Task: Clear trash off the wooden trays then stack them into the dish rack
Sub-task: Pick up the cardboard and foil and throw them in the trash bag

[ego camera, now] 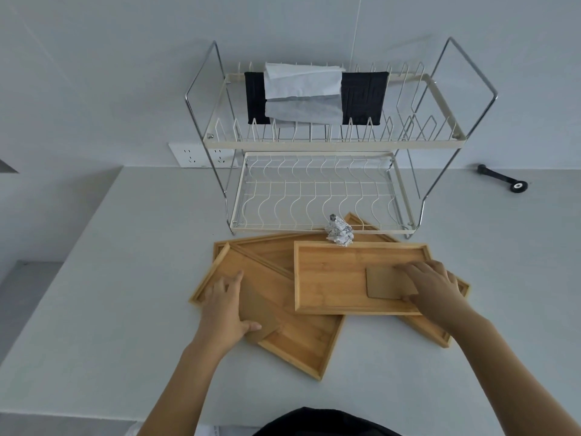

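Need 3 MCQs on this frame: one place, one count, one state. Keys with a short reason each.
1. Where is the crumpled paper ball?
A. on the dish rack's upper shelf
B. among the wooden trays, just in front of the rack's lower shelf
C. under the left hand

2. How many shelves does the dish rack have?
A. one
B. two
C. four

3. What is the right hand doing?
A. resting its fingers on a brown card in the top tray
B. lifting a tray clear of the counter
C. holding the paper ball

Key: 1 B, the ball sits at the trays' far edge by the lower shelf. 2 B, an upper and a lower wire shelf show. 3 A, the fingers lie flat on the brown card inside the top tray.
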